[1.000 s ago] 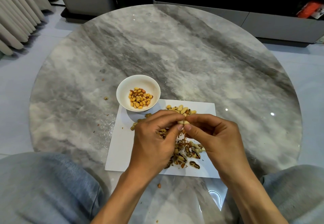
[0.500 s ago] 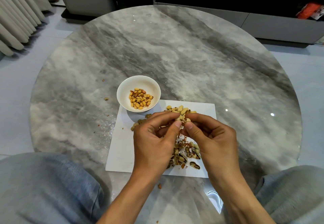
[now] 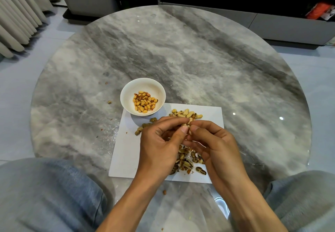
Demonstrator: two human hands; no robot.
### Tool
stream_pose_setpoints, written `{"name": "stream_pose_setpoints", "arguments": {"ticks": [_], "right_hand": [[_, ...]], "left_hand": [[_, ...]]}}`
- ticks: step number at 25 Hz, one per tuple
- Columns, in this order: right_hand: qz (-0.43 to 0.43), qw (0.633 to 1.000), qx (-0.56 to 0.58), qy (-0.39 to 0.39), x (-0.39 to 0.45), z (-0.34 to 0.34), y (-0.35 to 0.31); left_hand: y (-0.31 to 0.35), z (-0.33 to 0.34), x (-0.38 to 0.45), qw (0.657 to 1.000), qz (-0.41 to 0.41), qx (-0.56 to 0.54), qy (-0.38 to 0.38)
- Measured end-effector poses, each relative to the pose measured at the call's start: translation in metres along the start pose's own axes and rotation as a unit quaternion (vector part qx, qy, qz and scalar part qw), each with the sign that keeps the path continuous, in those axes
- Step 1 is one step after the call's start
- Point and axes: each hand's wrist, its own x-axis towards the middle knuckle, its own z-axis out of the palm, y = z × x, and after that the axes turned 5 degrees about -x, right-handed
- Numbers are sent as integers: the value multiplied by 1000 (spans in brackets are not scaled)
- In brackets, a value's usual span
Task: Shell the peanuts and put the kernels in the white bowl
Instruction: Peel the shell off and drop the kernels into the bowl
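We pinch one peanut (image 3: 188,127) between left hand (image 3: 159,146) and right hand (image 3: 215,146) | white bowl (image 3: 126,103) at 11 o'clock.

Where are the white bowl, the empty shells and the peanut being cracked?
white bowl (image 3: 126,88): head view, bare inner wall.
empty shells (image 3: 184,164): head view, pile's middle.
peanut (image 3: 187,127): head view, between the thumbs.
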Motion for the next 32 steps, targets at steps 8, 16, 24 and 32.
{"name": "stream_pose_setpoints", "arguments": {"ticks": [8,16,24,32], "right_hand": [[47,998,44,-3,2,-3,1],[91,995,37,-23,4,-8,-4],[164,981,104,-19,6,-11,-7],[164,977,137,-18,4,-9,-4]], "left_hand": [[2,0,-1,999,-17,-33,2],[-1,-8,4,992,85,80,-49],[-3,-9,4,985,111,114,-67],[-1,-4,0,998,58,38,-8]]}}
